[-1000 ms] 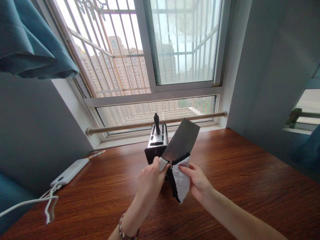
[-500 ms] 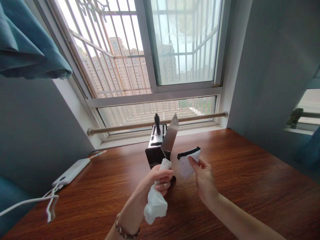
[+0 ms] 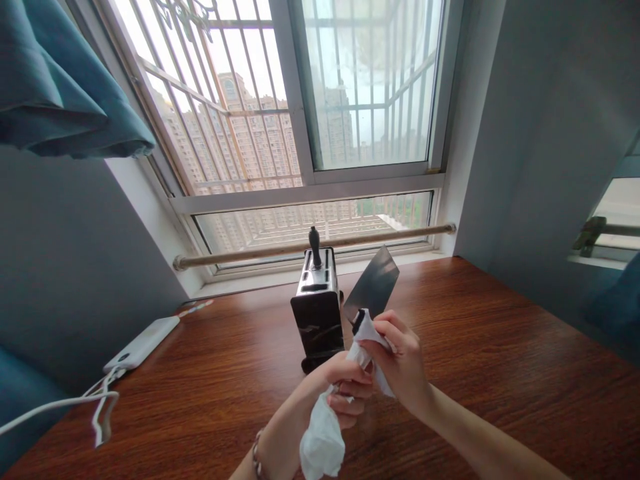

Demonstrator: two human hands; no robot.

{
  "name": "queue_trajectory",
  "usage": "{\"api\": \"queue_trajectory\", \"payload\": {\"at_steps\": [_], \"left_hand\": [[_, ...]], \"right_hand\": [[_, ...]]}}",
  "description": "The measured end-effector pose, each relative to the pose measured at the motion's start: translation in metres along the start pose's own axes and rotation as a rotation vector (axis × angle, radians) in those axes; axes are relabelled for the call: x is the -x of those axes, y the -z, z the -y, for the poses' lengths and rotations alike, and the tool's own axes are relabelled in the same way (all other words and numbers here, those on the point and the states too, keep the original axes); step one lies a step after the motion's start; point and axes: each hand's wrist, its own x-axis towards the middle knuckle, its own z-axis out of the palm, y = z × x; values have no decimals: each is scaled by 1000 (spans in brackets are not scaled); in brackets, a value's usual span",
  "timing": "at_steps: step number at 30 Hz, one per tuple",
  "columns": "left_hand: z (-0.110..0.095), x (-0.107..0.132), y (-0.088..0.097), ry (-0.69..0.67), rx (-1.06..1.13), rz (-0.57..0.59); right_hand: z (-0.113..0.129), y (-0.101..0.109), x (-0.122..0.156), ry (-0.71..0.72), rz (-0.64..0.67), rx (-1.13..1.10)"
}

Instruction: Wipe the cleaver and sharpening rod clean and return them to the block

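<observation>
A cleaver point(image 3: 373, 288) with a broad grey blade points up and to the right above the wooden table point(image 3: 500, 347). My left hand point(image 3: 345, 385) is closed around its handle, which is wrapped in a white tissue point(image 3: 320, 443) that hangs down below the fist. My right hand point(image 3: 400, 357) pinches a white cloth with a black edge point(image 3: 369, 332) against the base of the blade. Just behind the hands stands a black knife block point(image 3: 320, 310) with one dark handle point(image 3: 314, 244) sticking up from it.
A white power bank point(image 3: 143, 342) lies at the table's left edge with white cables point(image 3: 75, 402) trailing off it. A barred window point(image 3: 310, 133) with a wooden rail point(image 3: 300, 245) runs behind the table. A teal curtain point(image 3: 55, 80) hangs at the upper left.
The cleaver turned edge-on, then showed its flat side again, lower and further right. My right hand let go of the blade with the cloth and has now come back to its base.
</observation>
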Motion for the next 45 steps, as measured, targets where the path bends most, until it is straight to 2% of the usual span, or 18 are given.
{"api": "queue_trajectory", "payload": {"at_steps": [4,8,13,18,20,21,24,27,30,34,36,40,45], "left_hand": [[-2,7,-4,66,85,20],[-5,6,-5,139,111,-1],[-2,2,-5,222,174,77],[2,-4,-2,298,184,138],[4,-6,-2,293,186,165],[5,-7,-2,289,182,175],[7,-8,-5,286,155,201],[9,-6,-10,275,110,252],[13,-2,-11,242,105,235],[17,-1,-9,290,217,128],[17,-2,-10,318,267,140],[12,0,-14,352,299,137],[9,2,-7,349,290,180]], "right_hand": [[-5,8,-7,39,-71,84],[-26,21,-21,74,-175,223],[-58,42,-41,-30,-305,374],[-80,63,-54,-162,-429,363],[-86,71,-59,-244,-465,283],[-90,75,-61,-321,-492,157],[-102,85,-68,-617,-547,-423],[-110,89,-73,-905,-461,-922],[-107,89,-74,-1061,-347,-1128],[-91,89,-74,-1094,-266,-1161],[-86,91,-75,-1072,-256,-1143],[-86,98,-75,-1046,-154,-1117],[-93,102,-71,-1005,-142,-1022]]}}
